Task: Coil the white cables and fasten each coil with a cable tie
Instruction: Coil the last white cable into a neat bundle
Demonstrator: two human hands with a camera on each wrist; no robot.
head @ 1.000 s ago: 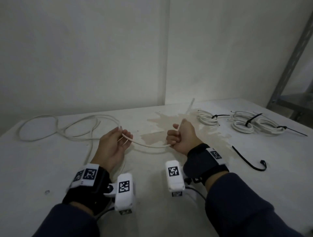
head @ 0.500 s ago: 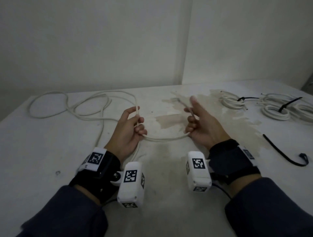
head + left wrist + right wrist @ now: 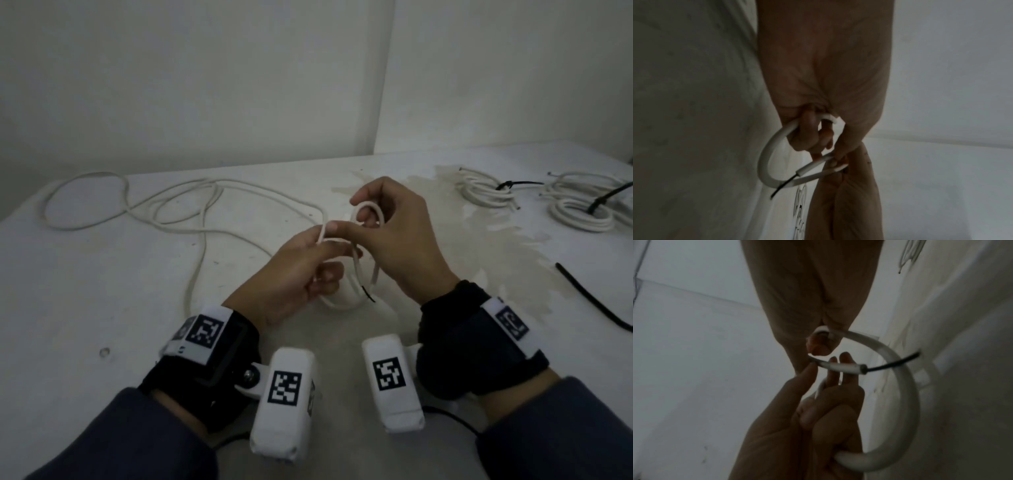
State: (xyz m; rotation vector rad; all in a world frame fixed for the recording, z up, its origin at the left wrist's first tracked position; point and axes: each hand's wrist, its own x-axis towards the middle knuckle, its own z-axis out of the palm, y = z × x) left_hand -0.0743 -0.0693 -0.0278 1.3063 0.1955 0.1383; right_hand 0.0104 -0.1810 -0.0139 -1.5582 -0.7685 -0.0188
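- My left hand (image 3: 301, 270) is raised over the table (image 3: 102, 308), fingers curled, thumb and forefinger pinching the cable (image 3: 205, 236) where two strands cross.
- My right hand (image 3: 394, 236) is touching it from the right, thumb tip pressed at the same crossing, fingers curled through a small loop (image 3: 368, 214) of the cable standing above the hands.
- From the left wrist I see the left hand (image 3: 824, 81) with fingers (image 3: 809, 138) bent round the cable (image 3: 766, 159), which bows out in a wide arc to the left and comes back to the pinch.
- The cable's cut end (image 3: 803, 170) points down and left, with a thin dark core (image 3: 781, 186) sticking out of the white sheath.
- From the right wrist, the right hand (image 3: 807, 288) pinches the cable (image 3: 908, 386) near its end, and the left hand (image 3: 797, 434) comes up from below, fingers closed on the same arc.
- A second loop hangs below the hands, its bottom close to the table; I cannot tell whether it touches.
- The rest of the cable trails left and lies in slack curves across the far left of the table.
- Far right: two coils (image 3: 486, 192), each already bound with a black tie (image 3: 513, 184).
- A loose tie (image 3: 592, 294) lies on the table's right edge, well apart from the hands.
- A pale stain (image 3: 496, 240) spreads on the table under and beyond the right hand.
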